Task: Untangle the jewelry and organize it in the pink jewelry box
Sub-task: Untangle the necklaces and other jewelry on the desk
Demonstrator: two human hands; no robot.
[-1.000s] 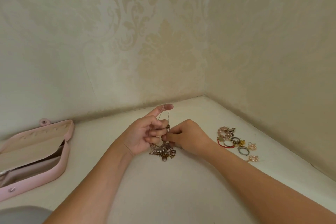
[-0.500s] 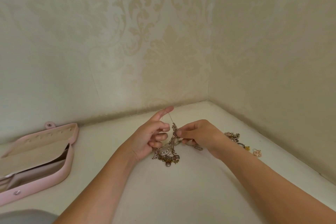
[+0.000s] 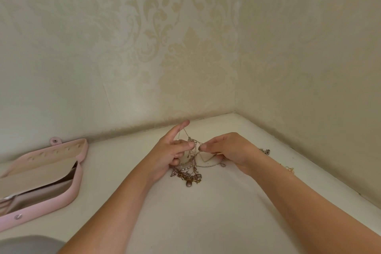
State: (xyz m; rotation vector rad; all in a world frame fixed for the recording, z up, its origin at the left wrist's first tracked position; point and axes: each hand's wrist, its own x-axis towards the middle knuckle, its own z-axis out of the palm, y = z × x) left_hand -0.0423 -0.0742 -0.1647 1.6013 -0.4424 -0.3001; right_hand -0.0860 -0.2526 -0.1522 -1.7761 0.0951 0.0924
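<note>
A tangled clump of gold and silver chains (image 3: 186, 173) with a brown pendant lies on the white surface in the middle. My left hand (image 3: 171, 151) holds a thin chain; its index finger points up with the chain looped over it. My right hand (image 3: 228, 151) pinches a strand of the tangle between thumb and forefinger, and the chain is stretched between the two hands. The pink jewelry box (image 3: 68, 189) lies open at the far left, showing its beige lining.
More jewelry (image 3: 267, 151) peeks out behind my right wrist, and a small gold piece (image 3: 290, 169) lies further right. Patterned walls meet in a corner close behind the hands. A grey object (image 3: 26, 245) sits at the bottom left.
My hands have drawn apart, spreading the chain between them. The right hand and forearm now cover most of the pile of rings and bracelets on the right.
</note>
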